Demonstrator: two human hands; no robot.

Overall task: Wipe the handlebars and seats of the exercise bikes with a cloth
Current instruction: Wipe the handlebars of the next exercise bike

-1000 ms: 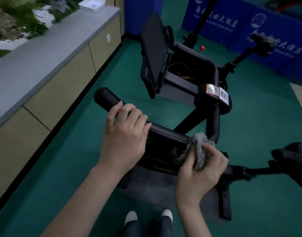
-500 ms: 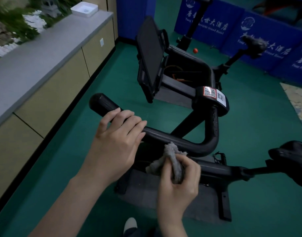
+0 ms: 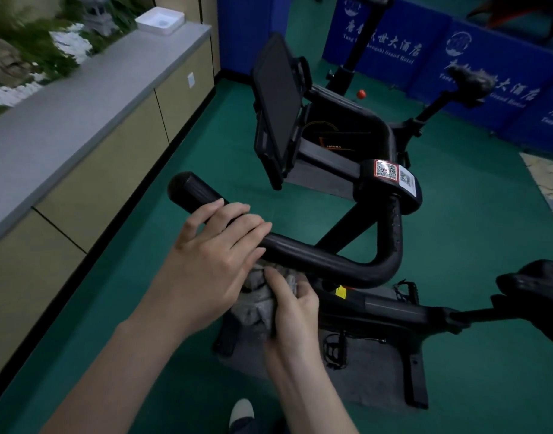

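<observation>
A black exercise bike stands in front of me. Its U-shaped handlebar [image 3: 325, 260] runs from a round end at the left to a bend at the right. My left hand [image 3: 215, 261] lies over the left bar with its fingers draped across the top. Just below the bar, my right hand [image 3: 292, 311] grips a crumpled grey cloth [image 3: 256, 303], which touches the bar's underside beside my left hand. The black seat [image 3: 538, 286] sits at the right edge on its post. A dark screen [image 3: 278, 104] stands upright beyond the bars.
A grey-topped counter [image 3: 90, 98] with beige doors runs along the left, a white tray [image 3: 161, 20] on it. A second bike's seat [image 3: 471, 81] stands before blue banners [image 3: 494, 57] at the back. Green floor surrounds the bike, which rests on a grey mat [image 3: 369, 361].
My right hand has slid the cloth leftward along the bar, from the right bend to right beside my left hand. The left hand has stayed on the left bar.
</observation>
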